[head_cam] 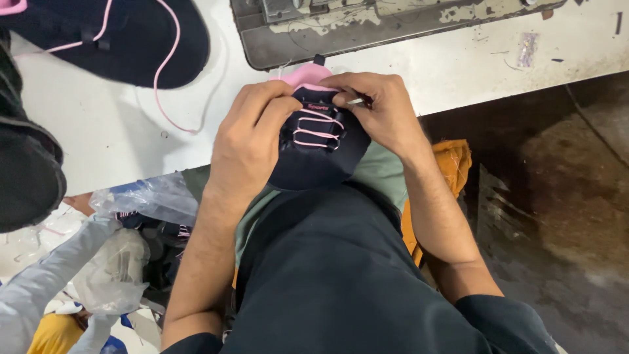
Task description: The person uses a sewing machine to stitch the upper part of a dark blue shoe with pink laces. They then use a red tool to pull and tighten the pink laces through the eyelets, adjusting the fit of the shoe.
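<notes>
Dark trousers (341, 275) below; your left hand (252, 141) cups the soft navy fabric shoe upper (314, 160), right hand (380, 108) pinches its pink lace (316, 134) (light, floppy: grip the edges)

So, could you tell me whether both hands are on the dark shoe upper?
Yes, the left hand and right hand both grip the navy shoe upper with pink laces.

Bare white table (118, 131) lay open left of the hands; a metal plate (367, 26) blocked the far side.
</notes>
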